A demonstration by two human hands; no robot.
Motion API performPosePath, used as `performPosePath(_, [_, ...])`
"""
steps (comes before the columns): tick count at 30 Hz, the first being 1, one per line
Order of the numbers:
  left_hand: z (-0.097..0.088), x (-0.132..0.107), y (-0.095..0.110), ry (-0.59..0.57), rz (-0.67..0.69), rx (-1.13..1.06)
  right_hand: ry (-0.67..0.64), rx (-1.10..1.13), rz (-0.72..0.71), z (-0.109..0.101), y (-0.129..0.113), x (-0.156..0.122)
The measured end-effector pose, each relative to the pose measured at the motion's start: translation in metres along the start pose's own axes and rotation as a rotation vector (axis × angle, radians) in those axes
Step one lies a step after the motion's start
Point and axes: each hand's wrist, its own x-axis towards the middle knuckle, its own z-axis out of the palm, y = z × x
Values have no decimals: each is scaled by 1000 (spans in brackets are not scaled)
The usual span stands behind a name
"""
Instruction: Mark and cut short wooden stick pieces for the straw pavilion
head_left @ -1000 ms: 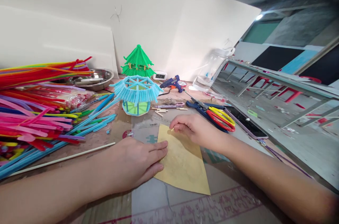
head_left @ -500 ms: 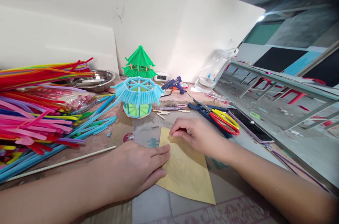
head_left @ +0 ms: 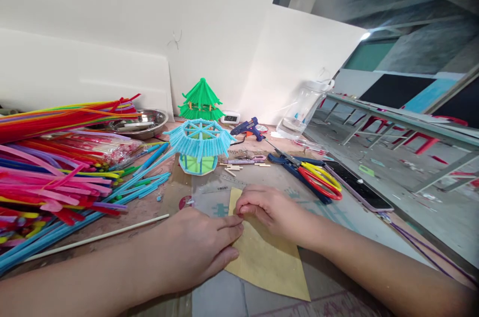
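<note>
A yellow-tan sheet of paper (head_left: 269,267) lies flat on the mat in front of me, its lower edge curved. My left hand (head_left: 198,242) rests with its fingers stretched out over the sheet's left edge. My right hand (head_left: 265,209) is closed in a pinch on the upper part of the sheet, close to the left fingertips; whatever its fingers hold is hidden. Behind the hands stands a light-blue pipe-cleaner pavilion (head_left: 201,140) with a pale green floor. A green pipe-cleaner roof (head_left: 202,100) shows just behind it.
Bundles of coloured pipe cleaners (head_left: 56,177) fill the left side, near a thin stick (head_left: 97,238) and a metal bowl (head_left: 145,125). Scissors (head_left: 318,179), pliers (head_left: 277,158), a phone (head_left: 357,184), a glue gun (head_left: 250,129) and a plastic jug (head_left: 303,107) lie or stand beyond my right hand.
The right hand has shifted down the sheet toward the left fingertips. The left hand keeps its place on the sheet. The whole view has moved slightly, so things sit lower in the picture.
</note>
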Motion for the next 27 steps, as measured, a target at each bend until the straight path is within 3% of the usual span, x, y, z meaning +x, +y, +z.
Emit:
performPosePath(4, [-1, 1, -1, -2, 6, 10, 30, -156, -30, 0, 3, 0])
performPosePath(8, [-1, 0, -1, -26, 8, 17, -9, -74, -62, -2, 3, 0])
performPosePath(19, [-2, 0, -1, -21, 4, 14, 50, -161, -100, -2, 5, -2])
performPosePath(22, [-2, -1, -1, -34, 3, -2, -11, -105, -113, -2, 5, -2])
performPosePath(25, [-3, -1, -1, -28, 1, -25, 34, -103, -17, -5, 11, 0])
performPosePath(27, [-3, -1, -1, -29, -9, -26, 102, 59, 116, -8, 15, 1])
